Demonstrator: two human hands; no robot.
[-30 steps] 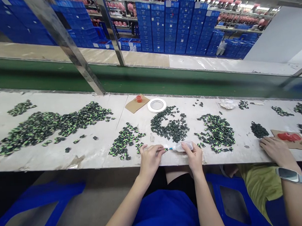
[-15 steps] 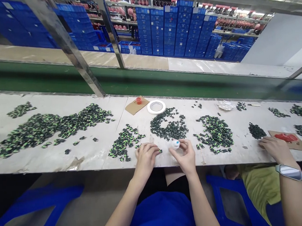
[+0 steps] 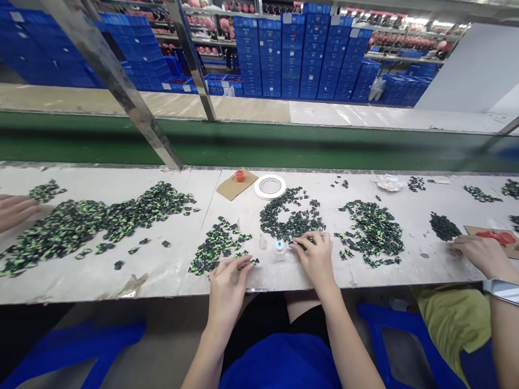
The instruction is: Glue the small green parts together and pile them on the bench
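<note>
My left hand (image 3: pixel 227 279) is at the near edge of a pile of small black-and-green pieces (image 3: pixel 214 245). Its thumb and fingertips are closed on one black-and-green piece (image 3: pixel 255 262). A small white bottle with a blue tip (image 3: pixel 280 250) stands upright on the table between my hands, touched by neither. My right hand (image 3: pixel 317 258) reaches to the near side of a ring-shaped heap of small plain dark pieces (image 3: pixel 293 223). There its thumb and index finger pinch what looks like one dark piece, partly hidden by the fingers.
Behind the heap lie a roll of white tape (image 3: pixel 270 186) and cardboard with a red cap-like cup (image 3: pixel 240 175). More black-and-green piles (image 3: pixel 375 229) flank me. A co-worker's hand (image 3: pixel 474 251) works at right; another person's hand (image 3: pixel 8 214) enters at left. A green belt (image 3: pixel 257 146) runs beyond.
My right hand has put the bottle down upright and moved to the dark pieces. My left hand has shifted left with its piece. Another person's hand has appeared at far left.
</note>
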